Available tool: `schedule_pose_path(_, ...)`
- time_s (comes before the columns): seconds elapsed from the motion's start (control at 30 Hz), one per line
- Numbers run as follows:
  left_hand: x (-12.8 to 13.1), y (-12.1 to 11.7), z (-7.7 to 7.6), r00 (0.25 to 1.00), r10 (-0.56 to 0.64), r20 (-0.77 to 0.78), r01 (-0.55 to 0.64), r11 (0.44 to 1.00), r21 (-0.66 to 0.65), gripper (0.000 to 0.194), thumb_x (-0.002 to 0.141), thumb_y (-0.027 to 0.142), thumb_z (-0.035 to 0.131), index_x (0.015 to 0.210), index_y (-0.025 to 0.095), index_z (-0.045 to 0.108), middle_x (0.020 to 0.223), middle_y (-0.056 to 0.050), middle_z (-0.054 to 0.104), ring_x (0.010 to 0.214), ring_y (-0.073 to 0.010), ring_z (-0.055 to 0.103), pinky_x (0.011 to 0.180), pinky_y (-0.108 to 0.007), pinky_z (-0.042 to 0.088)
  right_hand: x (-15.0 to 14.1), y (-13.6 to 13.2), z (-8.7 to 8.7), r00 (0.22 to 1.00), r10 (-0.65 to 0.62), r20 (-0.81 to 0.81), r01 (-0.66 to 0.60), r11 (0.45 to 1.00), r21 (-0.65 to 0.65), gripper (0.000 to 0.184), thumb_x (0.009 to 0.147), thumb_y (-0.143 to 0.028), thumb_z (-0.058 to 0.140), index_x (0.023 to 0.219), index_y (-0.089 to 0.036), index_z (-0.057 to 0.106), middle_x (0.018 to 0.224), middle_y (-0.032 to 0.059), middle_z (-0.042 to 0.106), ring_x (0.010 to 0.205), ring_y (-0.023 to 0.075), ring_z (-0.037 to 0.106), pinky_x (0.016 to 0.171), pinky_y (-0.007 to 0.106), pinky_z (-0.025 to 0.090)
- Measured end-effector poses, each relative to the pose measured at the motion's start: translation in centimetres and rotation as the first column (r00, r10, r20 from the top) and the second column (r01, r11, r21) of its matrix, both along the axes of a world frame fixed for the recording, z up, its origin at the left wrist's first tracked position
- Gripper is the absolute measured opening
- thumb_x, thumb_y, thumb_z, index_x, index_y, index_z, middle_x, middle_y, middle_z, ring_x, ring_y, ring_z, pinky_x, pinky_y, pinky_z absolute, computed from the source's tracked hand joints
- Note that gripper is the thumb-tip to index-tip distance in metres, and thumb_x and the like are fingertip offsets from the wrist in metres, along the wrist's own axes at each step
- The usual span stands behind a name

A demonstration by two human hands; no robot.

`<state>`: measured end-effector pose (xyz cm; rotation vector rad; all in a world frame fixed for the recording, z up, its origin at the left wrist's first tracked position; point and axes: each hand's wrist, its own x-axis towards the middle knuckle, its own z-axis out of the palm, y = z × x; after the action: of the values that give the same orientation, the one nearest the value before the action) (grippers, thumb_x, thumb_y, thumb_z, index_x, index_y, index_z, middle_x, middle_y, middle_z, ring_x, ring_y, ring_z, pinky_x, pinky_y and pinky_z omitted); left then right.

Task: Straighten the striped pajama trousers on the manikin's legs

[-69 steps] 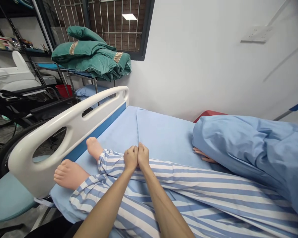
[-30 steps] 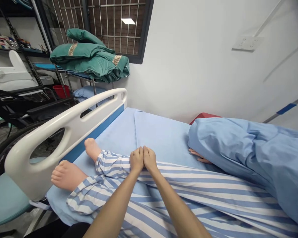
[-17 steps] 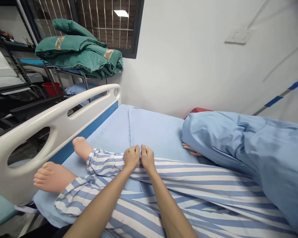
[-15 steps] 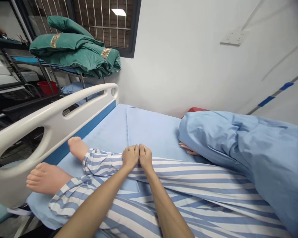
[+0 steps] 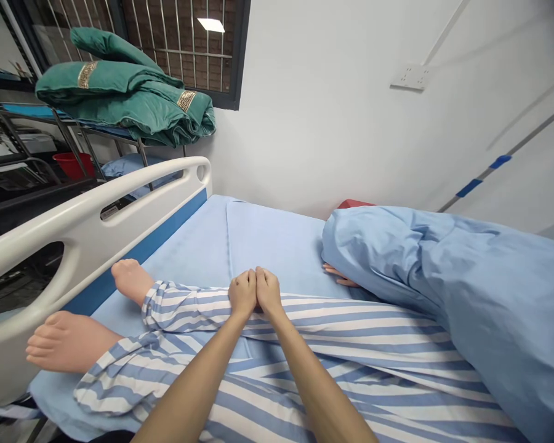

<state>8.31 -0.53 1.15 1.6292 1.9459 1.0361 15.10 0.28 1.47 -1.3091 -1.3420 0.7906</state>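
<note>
My left hand (image 5: 243,291) and my right hand (image 5: 268,289) lie side by side, touching, on the farther leg of the striped pajama trousers (image 5: 351,320). Both are closed, fingers curled down over the far side of that leg, their tips hidden. The trousers are on a manikin lying on the bed. Its two bare feet, the near foot (image 5: 71,341) and the far foot (image 5: 132,280), stick out at the left. A light blue quilt (image 5: 397,252) covers its upper part, and a few fingers of a manikin hand (image 5: 340,275) show from beneath.
A white bed end board (image 5: 87,203) with cut-out holds stands at the left. The light blue sheet (image 5: 277,237) reaches to the wall. Behind the board, a folded green quilt (image 5: 129,92) lies on a metal-framed rack near a barred window. A wall socket (image 5: 410,77) is at upper right.
The view has shifted slightly, so the bed and board appear farther left. My hands stay closed together on the farther trouser leg, with only a slight shift in their pose.
</note>
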Motion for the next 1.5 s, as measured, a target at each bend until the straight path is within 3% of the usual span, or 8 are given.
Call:
schedule_pose_path(0.1, 0.2, -0.2, -0.1, 1.0, 0.0, -0.025, 0.0, 1.0, 0.005, 0.045, 0.087, 0.037, 0.026, 0.061, 0.019, 0.058, 0.071, -0.006, 0.066, 0.064, -0.0137, 0.054, 0.059, -0.025, 0.028, 1.6, -0.4, 0.5, 0.983, 0.023, 0.184, -0.034, 0.998, 0.058, 0.039, 0.083, -0.043, 0.038, 0.051, -0.019, 0.035, 0.047, -0.0052, 0.034, 0.049, 0.0093, 0.031, 0.049, 0.023, 0.025)
schedule_pose_path(0.3, 0.3, 0.2, -0.1, 0.999, -0.019, 0.051, 0.018, 1.0, 0.024, 0.039, 0.082, 0.036, 0.033, 0.052, 0.018, 0.051, 0.057, -0.002, 0.059, 0.057, -0.0114, 0.046, 0.056, -0.025, 0.026, 3.4, -0.8, -1.4, 0.983, -0.036, 0.18, 0.028, 0.999, 0.043, 0.04, 0.085, -0.043, 0.034, 0.053, -0.019, 0.035, 0.048, -0.0054, 0.034, 0.05, 0.0096, 0.032, 0.051, 0.023, 0.025)
schedule_pose_path(0.57, 3.9, 2.7, 1.5, 0.792, 0.017, 0.611, -0.024, 1.0, 0.003, 0.031, 0.076, 0.033, 0.034, 0.048, 0.019, 0.03, 0.044, 0.005, 0.029, 0.045, -0.0071, 0.03, 0.046, -0.022, 0.025, 3.6, -0.3, -1.6, 0.997, -0.063, 0.032, 0.062, 0.997, 0.035, 0.039, 0.084, -0.043, 0.033, 0.054, -0.019, 0.035, 0.05, -0.0049, 0.036, 0.051, 0.0098, 0.034, 0.051, 0.023, 0.027)
schedule_pose_path(0.8, 4.8, 0.8, 0.1, 0.958, -0.019, 0.288, -0.005, 0.997, 0.082, 0.037, 0.081, 0.034, 0.031, 0.048, 0.018, 0.037, 0.047, 0.002, 0.045, 0.05, -0.0082, 0.036, 0.053, -0.022, 0.028, 3.6, 0.2, -1.3, 0.992, -0.129, 0.007, 0.129, 0.992, -0.008, 0.038, 0.084, -0.043, 0.032, 0.054, -0.019, 0.039, 0.05, -0.0025, 0.043, 0.051, 0.0112, 0.038, 0.049, 0.023, 0.029)
schedule_pose_path(1.0, 5.1, 0.5, 0.2, 0.994, -0.058, 0.094, 0.055, 0.998, 0.029, 0.041, 0.084, 0.038, 0.029, 0.058, 0.018, 0.054, 0.063, -0.005, 0.061, 0.058, -0.0118, 0.046, 0.059, -0.024, 0.031, 6.5, -0.5, 1.3, 0.871, -0.045, 0.49, -0.02, 0.992, 0.125, 0.036, 0.084, -0.039, 0.036, 0.055, -0.02, 0.046, 0.049, -0.0004, 0.048, 0.048, 0.0118, 0.038, 0.051, 0.026, 0.023)
schedule_pose_path(1.1, 5.3, 0.5, -0.2, 0.998, -0.067, -0.001, 0.067, 0.997, 0.029, 0.038, 0.083, 0.036, 0.032, 0.061, 0.019, 0.057, 0.066, -0.005, 0.063, 0.06, -0.0125, 0.048, 0.06, -0.025, 0.029, 7.9, -1.0, 0.7, 0.839, -0.037, 0.543, -0.03, 0.993, 0.113, 0.036, 0.086, -0.036, 0.034, 0.056, -0.02, 0.046, 0.05, -0.0006, 0.048, 0.048, 0.0116, 0.038, 0.052, 0.026, 0.022)
schedule_pose_path(1.33, 7.9, 1.0, 0.4, 0.995, -0.092, 0.028, 0.091, 0.995, 0.035, 0.036, 0.081, 0.033, 0.035, 0.054, 0.018, 0.053, 0.059, -0.002, 0.059, 0.057, -0.0113, 0.045, 0.055, -0.024, 0.027, 9.0, -0.5, -0.5, 0.987, -0.081, 0.136, 0.071, 0.995, 0.077, 0.039, 0.083, -0.043, 0.035, 0.053, -0.018, 0.041, 0.049, -0.0028, 0.041, 0.05, 0.0105, 0.036, 0.05, 0.023, 0.028)
schedule_pose_path(1.5, 11.2, 0.4, 0.8, 0.981, -0.103, 0.165, 0.094, 0.994, 0.064, 0.038, 0.084, 0.033, 0.029, 0.057, 0.018, 0.052, 0.057, -0.001, 0.057, 0.055, -0.0102, 0.045, 0.055, -0.023, 0.029, 10.1, 0.0, -0.4, 0.964, -0.146, -0.223, 0.151, 0.988, 0.005, 0.035, 0.078, -0.046, 0.041, 0.056, -0.019, 0.036, 0.049, -0.0048, 0.035, 0.049, 0.0092, 0.033, 0.046, 0.022, 0.031)
